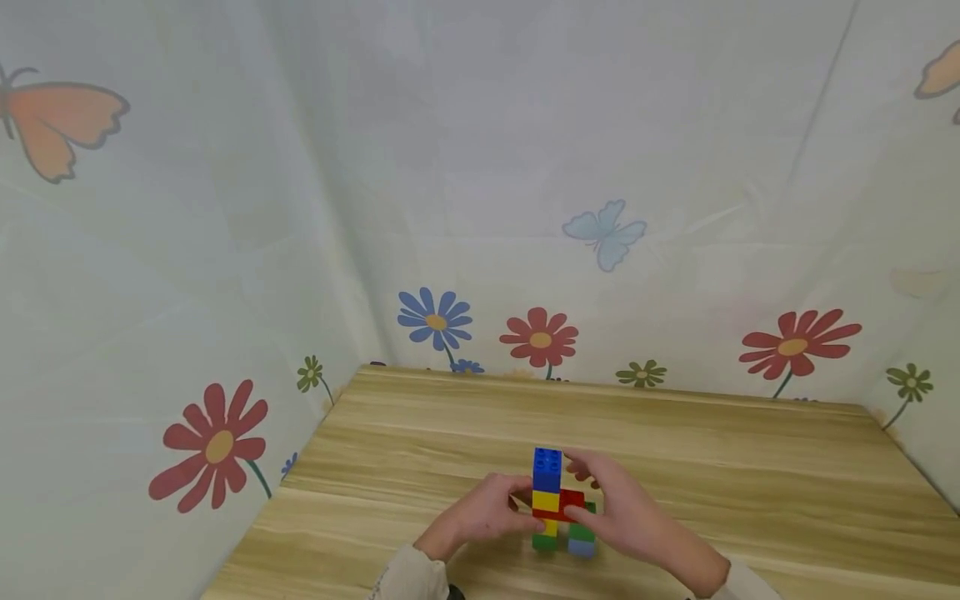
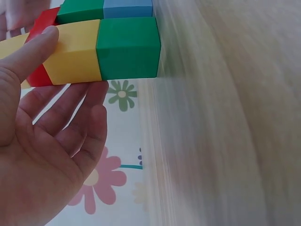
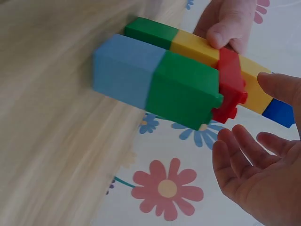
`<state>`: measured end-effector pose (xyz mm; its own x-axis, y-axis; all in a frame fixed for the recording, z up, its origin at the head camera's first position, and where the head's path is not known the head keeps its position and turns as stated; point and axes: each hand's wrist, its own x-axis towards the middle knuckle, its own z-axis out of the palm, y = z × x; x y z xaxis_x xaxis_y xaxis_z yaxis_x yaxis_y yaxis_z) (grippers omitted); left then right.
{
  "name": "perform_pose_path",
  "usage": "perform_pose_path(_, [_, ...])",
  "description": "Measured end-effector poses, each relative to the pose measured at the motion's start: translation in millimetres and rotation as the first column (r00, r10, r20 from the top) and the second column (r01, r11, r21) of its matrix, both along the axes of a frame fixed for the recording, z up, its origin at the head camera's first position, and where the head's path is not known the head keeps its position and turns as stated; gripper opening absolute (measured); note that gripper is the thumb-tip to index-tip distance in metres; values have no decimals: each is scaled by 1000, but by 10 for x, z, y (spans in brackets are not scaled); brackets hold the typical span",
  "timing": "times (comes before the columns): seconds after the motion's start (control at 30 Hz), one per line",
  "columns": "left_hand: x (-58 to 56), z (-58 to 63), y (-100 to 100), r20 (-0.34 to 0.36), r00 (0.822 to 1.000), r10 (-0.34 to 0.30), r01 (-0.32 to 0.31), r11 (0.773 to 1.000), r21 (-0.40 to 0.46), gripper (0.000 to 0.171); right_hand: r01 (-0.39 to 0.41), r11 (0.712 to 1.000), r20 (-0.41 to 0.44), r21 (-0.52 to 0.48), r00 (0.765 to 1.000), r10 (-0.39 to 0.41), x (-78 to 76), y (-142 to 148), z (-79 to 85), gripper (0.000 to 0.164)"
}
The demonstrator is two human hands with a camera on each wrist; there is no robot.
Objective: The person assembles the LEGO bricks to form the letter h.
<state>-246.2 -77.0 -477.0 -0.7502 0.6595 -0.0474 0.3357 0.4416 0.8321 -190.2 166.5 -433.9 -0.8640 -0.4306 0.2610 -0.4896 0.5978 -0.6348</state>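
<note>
A toy building-brick structure stands on the table. Its taller column has a blue brick (image 1: 547,477) on top, a yellow brick (image 1: 545,501) under it, then a long red brick (image 1: 573,498), a lower yellow brick (image 2: 75,52) and a green brick (image 2: 129,49) at the base. Beside it, a light blue brick (image 3: 124,66) carries another green brick (image 3: 183,84), over which the red brick reaches. My left hand (image 1: 491,510) grips the taller column, thumb on the lower yellow brick near the red one. With fingers loosely extended, my right hand (image 1: 630,515) is beside the upper bricks; contact is unclear.
The wood-grain table (image 1: 420,425) extends around the structure. Pale fabric walls (image 1: 480,167) printed with flowers and butterflies rise behind the table and at its sides.
</note>
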Motion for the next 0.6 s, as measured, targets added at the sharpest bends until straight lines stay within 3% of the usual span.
perform_pose_path(0.33, [24,14,30,-2,1000,17,-17,1000,18,26,-36,999,161,-29,986,40,60,200,-254,60])
perform_pose_path(0.6, [70,14,98,-3,999,35,-35,999,11,25,-67,998,214,-4,975,66,70,264,-387,49])
